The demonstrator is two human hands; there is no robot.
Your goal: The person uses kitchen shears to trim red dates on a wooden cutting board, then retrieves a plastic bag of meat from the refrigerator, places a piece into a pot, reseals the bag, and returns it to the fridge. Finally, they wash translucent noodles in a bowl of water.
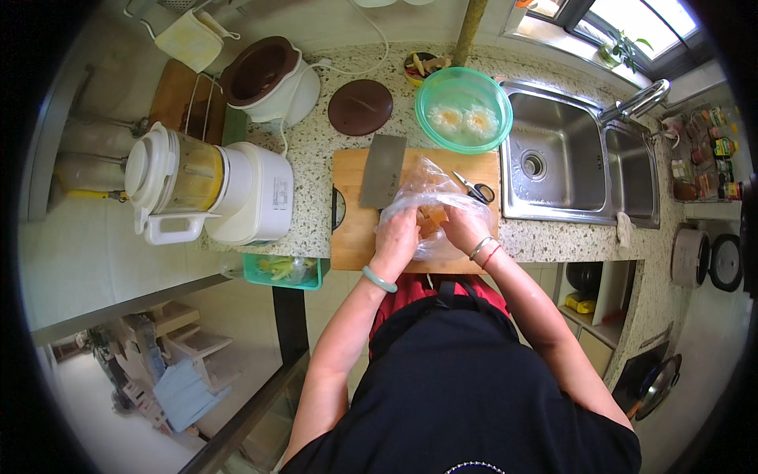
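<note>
Hands: left hand point(397, 235) and right hand point(464, 227) both clamped on clear plastic bag point(422, 193) over wooden cutting board point(355, 229); orange contents blurred, fingertips hidden by film.

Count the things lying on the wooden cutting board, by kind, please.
Cleaver: 1
Scissors: 1
Clear plastic bag, held by left hand and right hand: 1
Total: 3
</note>
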